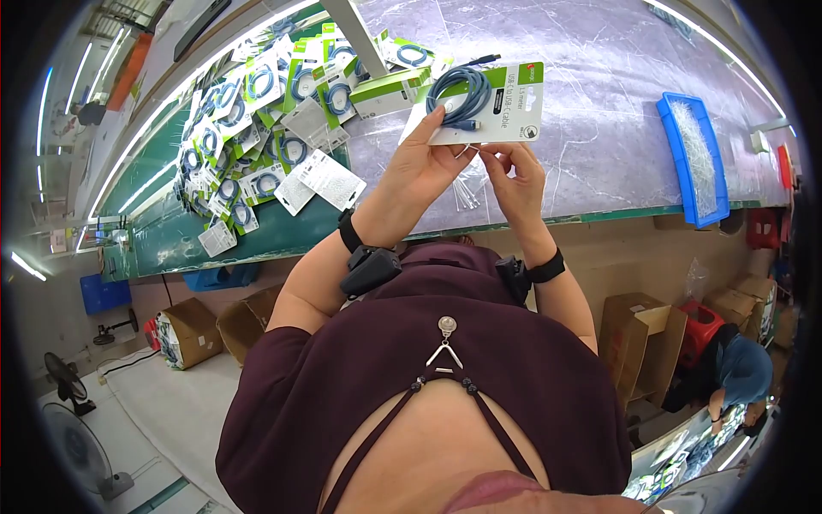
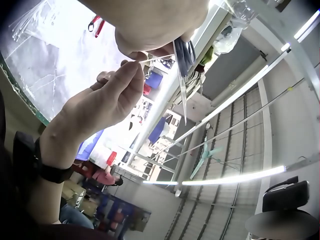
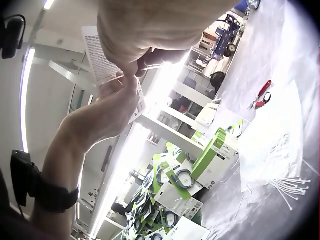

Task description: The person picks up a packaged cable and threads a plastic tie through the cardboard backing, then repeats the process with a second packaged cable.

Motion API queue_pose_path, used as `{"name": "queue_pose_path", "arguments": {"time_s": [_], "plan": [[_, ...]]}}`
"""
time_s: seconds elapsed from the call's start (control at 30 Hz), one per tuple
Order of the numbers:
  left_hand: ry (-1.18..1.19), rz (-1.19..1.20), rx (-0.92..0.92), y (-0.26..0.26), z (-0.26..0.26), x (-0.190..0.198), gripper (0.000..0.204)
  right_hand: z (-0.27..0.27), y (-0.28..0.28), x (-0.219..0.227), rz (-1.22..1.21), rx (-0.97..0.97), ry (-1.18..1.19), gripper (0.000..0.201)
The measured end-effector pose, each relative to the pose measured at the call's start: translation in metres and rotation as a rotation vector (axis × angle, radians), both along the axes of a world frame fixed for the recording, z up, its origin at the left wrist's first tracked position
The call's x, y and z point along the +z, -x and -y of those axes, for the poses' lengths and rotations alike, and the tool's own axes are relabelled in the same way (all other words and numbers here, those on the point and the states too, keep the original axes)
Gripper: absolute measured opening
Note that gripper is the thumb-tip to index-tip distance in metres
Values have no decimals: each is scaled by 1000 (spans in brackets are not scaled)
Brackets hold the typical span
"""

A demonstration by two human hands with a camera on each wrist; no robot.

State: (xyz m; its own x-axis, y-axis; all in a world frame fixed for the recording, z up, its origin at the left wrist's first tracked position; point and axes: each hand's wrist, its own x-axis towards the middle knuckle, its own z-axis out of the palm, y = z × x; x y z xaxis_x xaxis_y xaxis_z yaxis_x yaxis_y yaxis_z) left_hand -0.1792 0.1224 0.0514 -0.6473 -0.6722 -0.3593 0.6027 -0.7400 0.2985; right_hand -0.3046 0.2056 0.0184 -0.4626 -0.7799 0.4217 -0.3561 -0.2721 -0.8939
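My left hand (image 1: 419, 167) holds a green and white retail card (image 1: 521, 98) with its thumb over the front. A coiled blue USB-C cable (image 1: 462, 92) lies against the card, its two plugs sticking out. At the card's lower edge my right hand (image 1: 518, 184) pinches a thin white cable tie (image 2: 156, 59), which runs between the two hands. In the right wrist view, the printed back of the card shows behind the left hand (image 3: 107, 117). More white cable ties (image 3: 289, 187) lie in a loose bunch on the table beneath the hands.
Carded cables (image 1: 257, 128) are heaped on the left of the table (image 1: 599, 163), beside a green and white box (image 1: 377, 96) and a metal post. A blue tray (image 1: 719, 184) of white strands stands right. Red-handled cutters (image 3: 262, 94) lie on the table. Another person (image 1: 743, 368) is behind, right.
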Motion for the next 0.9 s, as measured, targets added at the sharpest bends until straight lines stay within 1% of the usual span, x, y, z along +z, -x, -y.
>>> {"name": "queue_pose_path", "arguments": {"time_s": [0.17, 0.3, 0.4, 0.43, 0.5, 0.53, 0.57, 0.6, 0.67, 0.8, 0.9], "plan": [[-21, -11, 20, 1, -3, 4, 25, 2, -1, -4, 49, 5, 30, 10], [-70, 3, 17, 1, -4, 6, 24, 1, -1, -2, 79, 30, -2, 12], [-187, -193, -24, -3, 0, 5, 19, 1, 4, 8, -181, -50, 96, 14], [-180, -178, -31, -3, 1, 9, 19, 0, 6, 19, -167, -59, 103, 14], [-181, -431, 6, -7, -2, 21, 16, -8, 7, 55, -536, -98, 186, 16], [-180, -555, 26, -9, -3, 27, 14, -9, 6, 70, -592, -105, 218, 17], [-169, -530, 25, -11, -4, 33, 14, -9, 5, 84, -647, -110, 250, 18], [-203, -600, 45, -12, -5, 39, 13, -8, 4, 95, -622, -114, 259, 18], [-269, -751, 87, -13, -7, 47, 12, -5, 3, 110, -739, -160, 346, 18], [-293, -785, 62, -12, -6, 49, 14, 1, -6, 115, -756, -204, 404, 17], [-301, -803, 42, -13, -8, 47, 15, 3, -7, 112, -744, -209, 400, 16]]}}
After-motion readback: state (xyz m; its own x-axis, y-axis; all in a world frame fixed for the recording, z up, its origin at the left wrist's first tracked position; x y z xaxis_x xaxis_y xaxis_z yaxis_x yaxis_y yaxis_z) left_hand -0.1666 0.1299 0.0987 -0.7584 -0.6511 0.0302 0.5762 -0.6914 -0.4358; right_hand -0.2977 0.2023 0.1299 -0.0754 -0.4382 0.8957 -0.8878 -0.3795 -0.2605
